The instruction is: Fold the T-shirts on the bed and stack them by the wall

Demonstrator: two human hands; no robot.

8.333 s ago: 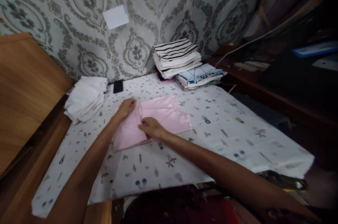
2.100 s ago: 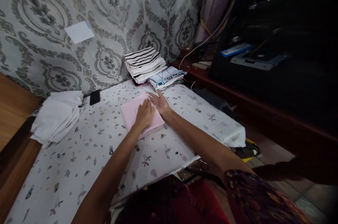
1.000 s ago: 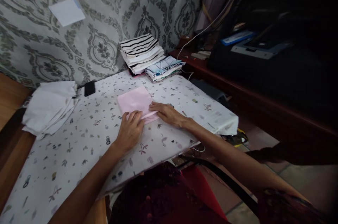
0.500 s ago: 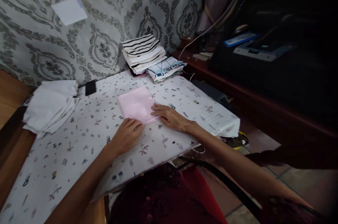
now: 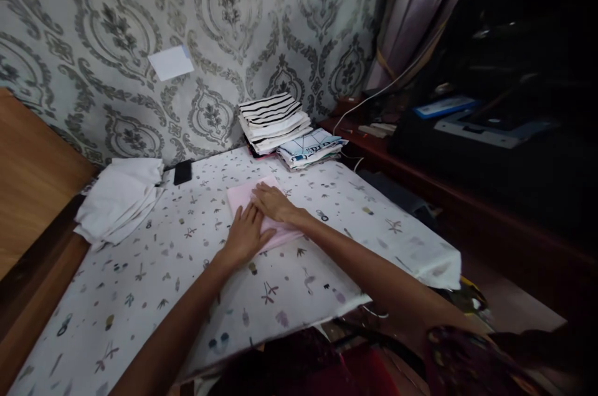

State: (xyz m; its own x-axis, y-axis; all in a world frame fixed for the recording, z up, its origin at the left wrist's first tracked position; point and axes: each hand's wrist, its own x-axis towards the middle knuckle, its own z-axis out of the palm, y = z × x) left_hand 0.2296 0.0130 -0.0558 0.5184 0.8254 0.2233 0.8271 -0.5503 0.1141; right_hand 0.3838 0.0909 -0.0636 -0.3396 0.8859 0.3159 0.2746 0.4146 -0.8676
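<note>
A folded pink cloth (image 5: pixel 238 195) lies flat on the white patterned table cover (image 5: pixel 187 271). My left hand (image 5: pixel 245 235) rests on its near left part, fingers spread and thumb apart. On the cloth's upper right part lies my right hand (image 5: pixel 275 202), palm down with its fingers stretched out. The fingertips of both hands are close together near the middle of the cloth. Much of the cloth is hidden under the hands.
Behind the cloth are a stack of striped and white folded cloths (image 5: pixel 271 123) and a lower printed stack (image 5: pixel 311 148). A black phone (image 5: pixel 183 172) and a white cloth pile (image 5: pixel 121 200) lie at the left. A dark red desk (image 5: pixel 420 184) borders the right.
Both hands have moved from the near edge and right side of the pink cloth onto its top. My left hand's fingers have spread. The camera view has shifted.
</note>
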